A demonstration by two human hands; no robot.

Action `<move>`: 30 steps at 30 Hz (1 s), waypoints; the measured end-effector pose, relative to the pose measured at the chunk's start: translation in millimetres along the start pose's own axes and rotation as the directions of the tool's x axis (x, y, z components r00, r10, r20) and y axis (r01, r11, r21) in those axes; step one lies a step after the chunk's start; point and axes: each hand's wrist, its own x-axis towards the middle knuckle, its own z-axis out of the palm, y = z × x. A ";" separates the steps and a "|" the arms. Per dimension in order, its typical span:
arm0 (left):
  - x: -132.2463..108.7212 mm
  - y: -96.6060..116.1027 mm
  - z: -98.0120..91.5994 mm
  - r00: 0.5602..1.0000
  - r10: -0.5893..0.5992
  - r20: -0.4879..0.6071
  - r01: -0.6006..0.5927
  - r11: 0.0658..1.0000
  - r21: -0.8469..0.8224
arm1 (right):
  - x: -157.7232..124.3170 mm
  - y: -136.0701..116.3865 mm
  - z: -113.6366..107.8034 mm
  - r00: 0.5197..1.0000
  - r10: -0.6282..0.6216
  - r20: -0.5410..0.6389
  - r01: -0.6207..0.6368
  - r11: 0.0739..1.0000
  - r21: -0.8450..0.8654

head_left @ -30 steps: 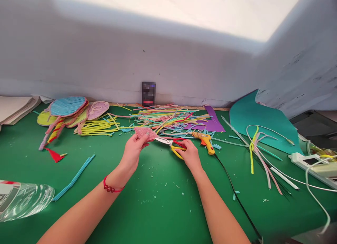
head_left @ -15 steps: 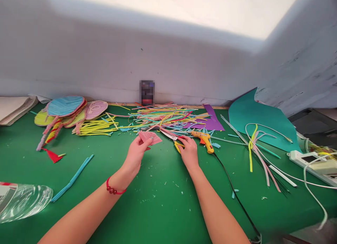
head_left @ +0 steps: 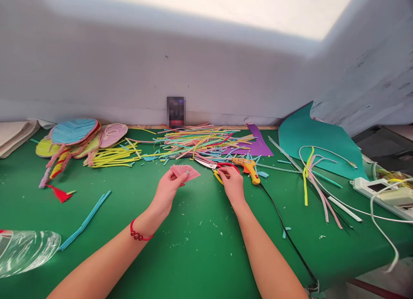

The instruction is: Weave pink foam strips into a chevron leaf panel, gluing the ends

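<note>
My left hand (head_left: 167, 189) pinches a small pink ribbed piece (head_left: 186, 172) just above the green table (head_left: 200, 247). A red bead bracelet (head_left: 138, 235) circles that wrist. My right hand (head_left: 231, 183) rests on the red and yellow handles of the scissors (head_left: 215, 166), which lie on the table with the blades pointing left toward the pink piece. A yellow glue gun (head_left: 248, 167) lies just right of that hand, its black cord (head_left: 287, 238) trailing toward me.
A heap of coloured strips (head_left: 200, 144) lies along the back. Woven fan shapes (head_left: 75, 135) sit back left, a clear plastic bottle (head_left: 26, 251) near left. Purple sheet (head_left: 258, 146), teal sheet (head_left: 316, 144), loose strips (head_left: 314, 183) and a white power strip (head_left: 380, 195) are on the right.
The scissors went from raised beside the pink piece down onto the table. My right hand lowered with them. My left hand kept the pink piece, tilting it flatter.
</note>
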 end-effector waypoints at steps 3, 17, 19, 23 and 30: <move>-1.8 -1.8 2.9 1.000 -0.006 0.005 0.006 1.000 0.003 | -4.5 -14.8 0.8 0.996 0.018 0.086 -0.035 0.979 0.203; -1.3 -18.6 8.2 0.998 -0.021 0.055 0.020 1.000 0.017 | -23.6 -41.3 6.6 0.920 0.029 0.391 -0.174 0.924 0.341; 0.2 -20.8 7.0 0.998 -0.036 0.045 0.035 0.999 0.018 | -23.2 -41.9 5.6 0.912 0.007 0.411 -0.157 0.930 0.332; 0.5 -23.0 6.2 0.999 -0.027 0.038 0.026 0.999 0.044 | -23.1 -44.3 4.6 0.899 -0.019 0.437 -0.138 0.936 0.323; -1.6 -21.6 7.4 1.000 0.004 0.031 -0.006 0.998 0.065 | -25.6 -47.2 4.1 0.894 -0.022 0.447 -0.132 0.942 0.309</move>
